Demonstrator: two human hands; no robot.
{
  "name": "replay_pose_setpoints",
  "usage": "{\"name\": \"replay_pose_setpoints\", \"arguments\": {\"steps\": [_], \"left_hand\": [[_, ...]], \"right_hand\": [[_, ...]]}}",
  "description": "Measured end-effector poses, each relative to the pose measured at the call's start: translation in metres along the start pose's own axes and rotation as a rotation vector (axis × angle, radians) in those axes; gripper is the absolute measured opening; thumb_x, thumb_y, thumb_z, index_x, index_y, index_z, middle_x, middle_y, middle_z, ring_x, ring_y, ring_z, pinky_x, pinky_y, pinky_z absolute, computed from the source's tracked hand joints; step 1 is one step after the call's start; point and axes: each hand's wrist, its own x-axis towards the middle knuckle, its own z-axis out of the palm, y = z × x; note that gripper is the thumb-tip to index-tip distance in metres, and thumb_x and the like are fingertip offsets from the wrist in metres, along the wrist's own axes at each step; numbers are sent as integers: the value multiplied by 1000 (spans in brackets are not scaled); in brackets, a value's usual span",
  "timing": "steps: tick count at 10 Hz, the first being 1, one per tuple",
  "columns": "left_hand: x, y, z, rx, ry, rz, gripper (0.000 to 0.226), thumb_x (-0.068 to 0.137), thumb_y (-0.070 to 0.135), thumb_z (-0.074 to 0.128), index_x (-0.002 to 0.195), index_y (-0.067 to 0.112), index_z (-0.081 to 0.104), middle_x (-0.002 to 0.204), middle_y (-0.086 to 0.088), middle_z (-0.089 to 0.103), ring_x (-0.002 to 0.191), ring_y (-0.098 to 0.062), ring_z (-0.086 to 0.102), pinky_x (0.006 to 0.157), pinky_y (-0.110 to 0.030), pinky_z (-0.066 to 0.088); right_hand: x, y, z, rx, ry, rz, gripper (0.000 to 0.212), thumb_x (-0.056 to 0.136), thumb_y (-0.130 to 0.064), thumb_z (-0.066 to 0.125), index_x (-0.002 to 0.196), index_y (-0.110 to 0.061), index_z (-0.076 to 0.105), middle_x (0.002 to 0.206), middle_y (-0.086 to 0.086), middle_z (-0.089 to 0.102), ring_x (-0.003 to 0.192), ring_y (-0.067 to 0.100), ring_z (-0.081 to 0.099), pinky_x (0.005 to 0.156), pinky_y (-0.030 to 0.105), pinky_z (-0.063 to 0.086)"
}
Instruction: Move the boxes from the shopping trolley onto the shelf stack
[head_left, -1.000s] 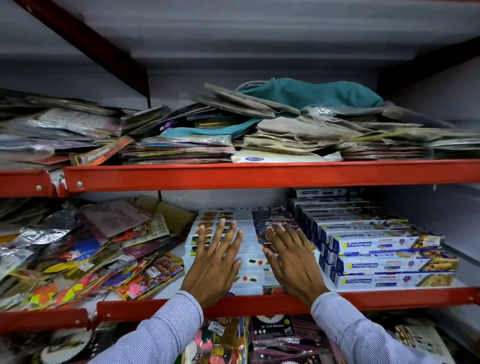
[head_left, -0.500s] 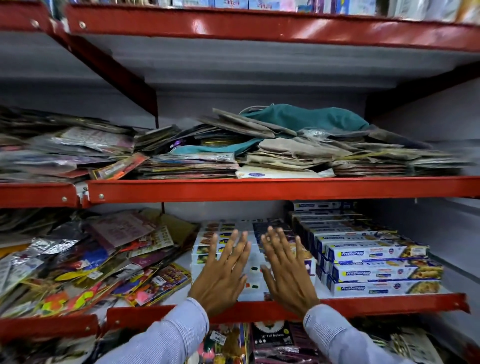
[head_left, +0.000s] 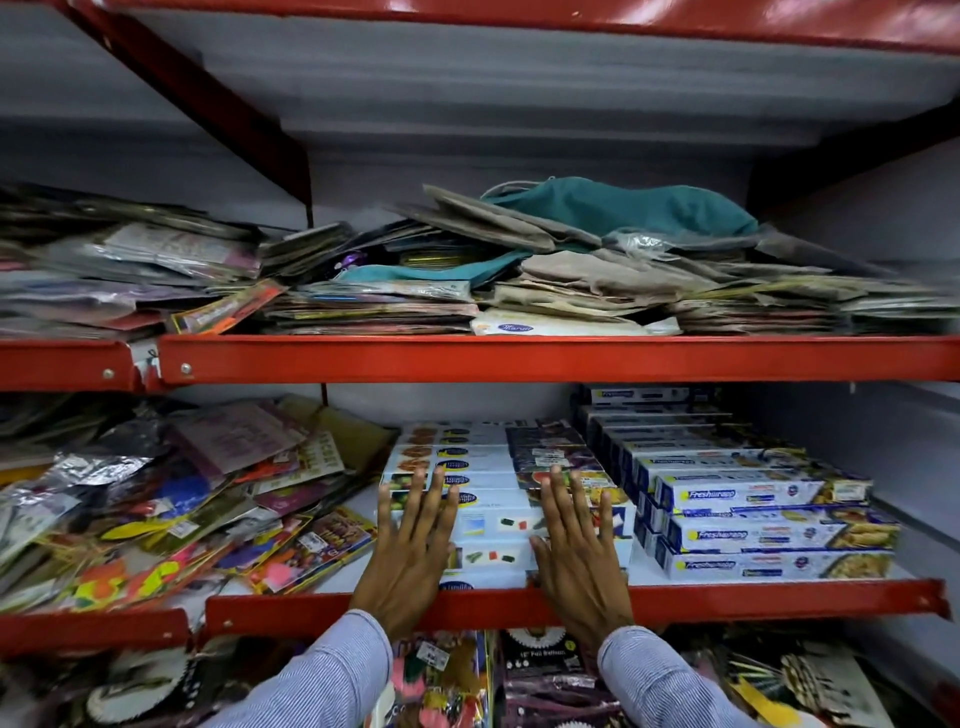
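Both hands lay flat on the front of a stack of white boxes (head_left: 483, 525) on the lower red shelf (head_left: 779, 597). The left hand (head_left: 410, 556) was spread wide, its fingers (head_left: 415, 499) fanned over the left end of the stack, palm near the shelf's front lip. The right hand (head_left: 576, 556) was likewise spread, fingers apart, pressed on the right end of the same stack; neither hand gripped or pinched anything. Striped blue sleeves (head_left: 332, 675) came up from below the shelf edge.

The white boxes sat in stepped layers in the middle of the shelf, running back toward the rear wall, with a few darker boxes (head_left: 545, 447) on top at the right. Just beside them on the right stood a separate pile of blue and white Freshwrapp boxes (head_left: 753, 525), also stepped. To the left lay a loose heap of colourful plastic packets (head_left: 171, 509), tilted and overlapping.

The upper shelf (head_left: 519, 358) carried flat packets and folded bags, among them a teal cloth bag (head_left: 623, 208) on top. More packets (head_left: 441, 680) showed below the lower shelf. The shopping trolley was not in view.
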Motion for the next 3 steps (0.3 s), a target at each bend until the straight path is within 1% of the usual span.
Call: {"name": "replay_pose_setpoints", "arguments": {"steps": [1,2,3], "left_hand": [[-2,-4,6,5,16,-9,64,100,32,28,153,3,9,162,-24,5,148,-46,3,109,-75,13],[-3,-4,-9,-7,-66,-14,62,100,32,26,153,1,13,162,-24,5,148,-45,3,106,-75,20],[3,3,-29,-33,45,-54,65,100,37,31,152,0,20,161,-23,9,148,-43,7,108,-75,18]], "right_hand": [[-3,5,3,29,29,33,67,100,-38,34,155,-15,3,166,3,-1,153,23,0,120,53,8],[-5,4,-1,44,33,26,68,100,-39,33,155,-15,2,166,4,-3,153,23,-1,119,54,11],[-1,0,-16,66,94,51,67,100,-41,29,155,-14,2,166,5,-2,153,24,-1,119,59,13]]}}
